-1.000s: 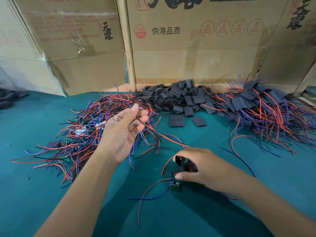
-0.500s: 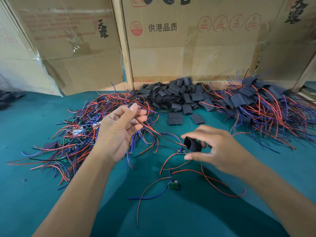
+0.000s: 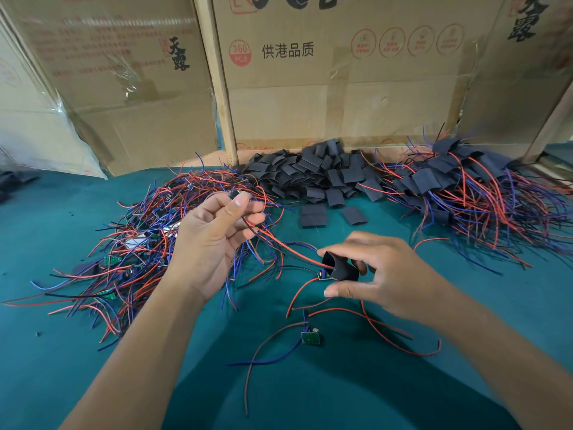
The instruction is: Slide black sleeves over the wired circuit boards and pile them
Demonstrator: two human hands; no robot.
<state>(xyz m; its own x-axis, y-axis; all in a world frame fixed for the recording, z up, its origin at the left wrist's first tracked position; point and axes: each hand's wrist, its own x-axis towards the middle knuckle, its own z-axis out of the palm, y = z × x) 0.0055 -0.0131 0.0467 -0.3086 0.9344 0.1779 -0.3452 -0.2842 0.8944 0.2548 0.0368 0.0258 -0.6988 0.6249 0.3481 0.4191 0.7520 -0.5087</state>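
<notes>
My right hand [image 3: 378, 274] pinches a black sleeve [image 3: 339, 268], its open mouth facing left. A small green circuit board [image 3: 323, 275] sits at that mouth, partly inside. My left hand [image 3: 214, 240] is raised to the left and grips the board's red and black wires [image 3: 279, 243], stretched taut toward the sleeve. A second wired circuit board [image 3: 310, 337] lies loose on the green table below my right hand. Unsleeved wired boards [image 3: 139, 243] are heaped at left, empty black sleeves [image 3: 316, 175] at back centre, sleeved boards [image 3: 459, 187] at right.
The table [image 3: 93, 352] is covered in teal cloth. Taped cardboard boxes [image 3: 341, 72] stand along its far edge behind the piles. Two or three loose sleeves [image 3: 313, 215] lie in front of the sleeve heap. Dark items [image 3: 12, 181] sit at the far left edge.
My right hand lifted from the table with the sleeve and moved up toward my left hand. The board on the taut wires has reached the sleeve's mouth. The second board stayed on the table.
</notes>
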